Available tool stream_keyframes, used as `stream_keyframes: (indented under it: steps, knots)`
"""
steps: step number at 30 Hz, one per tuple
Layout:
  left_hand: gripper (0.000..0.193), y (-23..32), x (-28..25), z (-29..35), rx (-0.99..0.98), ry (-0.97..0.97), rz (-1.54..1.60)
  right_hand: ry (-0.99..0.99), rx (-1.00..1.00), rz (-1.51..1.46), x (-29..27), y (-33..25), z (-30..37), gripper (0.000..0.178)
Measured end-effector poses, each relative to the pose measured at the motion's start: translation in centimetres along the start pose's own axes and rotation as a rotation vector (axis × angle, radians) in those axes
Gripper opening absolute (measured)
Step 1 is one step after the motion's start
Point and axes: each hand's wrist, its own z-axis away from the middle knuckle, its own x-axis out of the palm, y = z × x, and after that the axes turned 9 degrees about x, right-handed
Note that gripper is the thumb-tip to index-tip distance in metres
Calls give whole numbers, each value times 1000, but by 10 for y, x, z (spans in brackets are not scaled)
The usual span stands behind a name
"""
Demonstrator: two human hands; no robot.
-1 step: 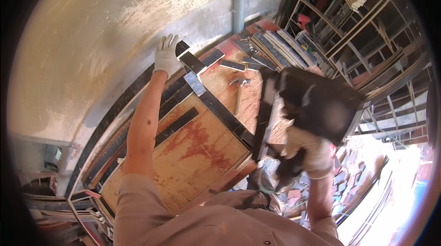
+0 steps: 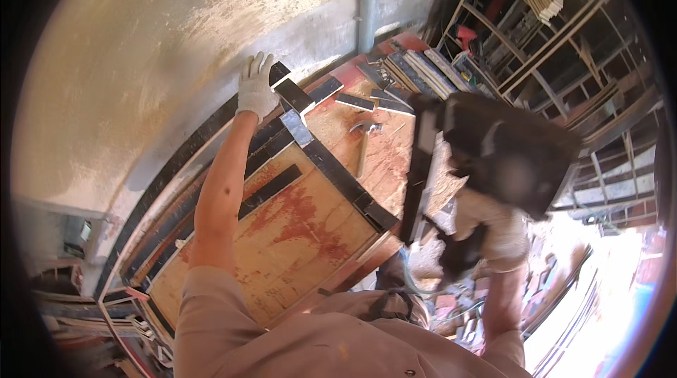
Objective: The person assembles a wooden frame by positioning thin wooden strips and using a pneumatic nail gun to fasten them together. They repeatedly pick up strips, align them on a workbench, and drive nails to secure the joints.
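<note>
The nailer (image 2: 508, 156), or what looked like one, hung tilted in the air over the right end of the worktop (image 2: 391, 131), apart from the black frame (image 2: 342, 173). The right hand (image 2: 493, 230), gloved, was wrapped around its grip; I couldn't make out where the trigger finger lay, as that part was dark and slightly blurred. The left hand (image 2: 257, 92), also gloved, had its fingers stretched out flat by the wall (image 2: 183, 61), grasping nothing, at the frame's far corner, beside the short black blocks (image 2: 295, 96). Whether it pressed down or merely rested there, I couldn't tell.

To my mind, good work here called for the finger off the trigger until the nose sat squarely on the wood, with the wrist straight so the tool's bulk didn't twist it. The left hand did best as a steady brace, pressing the strips together but well out of the nose's line. The grey plate (image 2: 296, 127) at the corner needed to lie flush before any fastening. The hammer (image 2: 363, 152) and the loose offcuts (image 2: 356, 101) lay close to the frame, and I judged them worth pushing aside, lest a strip ride up on one.
</note>
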Motion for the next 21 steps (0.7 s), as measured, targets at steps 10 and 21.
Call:
stream_keyframes:
  steps: [10,21]
  knots:
    - [93,113,14,13,-1281,342,1586,-482,-680,893,-139,-101,-134,33]
    - [92,96,51,-32,-1408,452,1407,-573,359,218,0,-71,-307,9]
